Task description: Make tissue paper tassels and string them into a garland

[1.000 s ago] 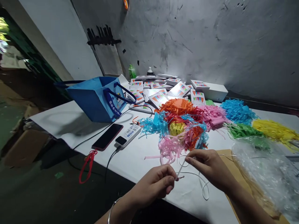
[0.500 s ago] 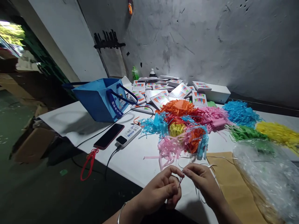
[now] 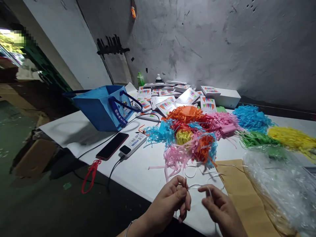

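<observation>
Near the table's front edge, my left hand [image 3: 170,199] is closed in a pinch on a thin white string [image 3: 195,186]. A small red tip sticks up beside its index finger; what it belongs to is too small to tell. To the right, my right hand [image 3: 219,205] has the same string between bent fingers and thumb, and a length hangs below it. Loose loops of string lie on the table just beyond both hands. Behind them is a heap of cut tissue-paper tassels: pink [image 3: 174,156], orange [image 3: 186,113], light blue [image 3: 164,130] and yellow [image 3: 183,137].
Right of my hands lie a brown paper sheet [image 3: 247,194] and clear plastic [image 3: 276,187]. Blue [image 3: 253,118], green [image 3: 258,140] and yellow [image 3: 291,136] tissue bundles sit behind. Leftward are a phone [image 3: 112,146], a white device [image 3: 133,144] and a blue bag [image 3: 96,110]. Several printed packs [image 3: 189,96] line the wall.
My hands have moved apart, the right one drawing away to the right and down. A stretch of string now spans between them. The red tip now shows at my left fingers.
</observation>
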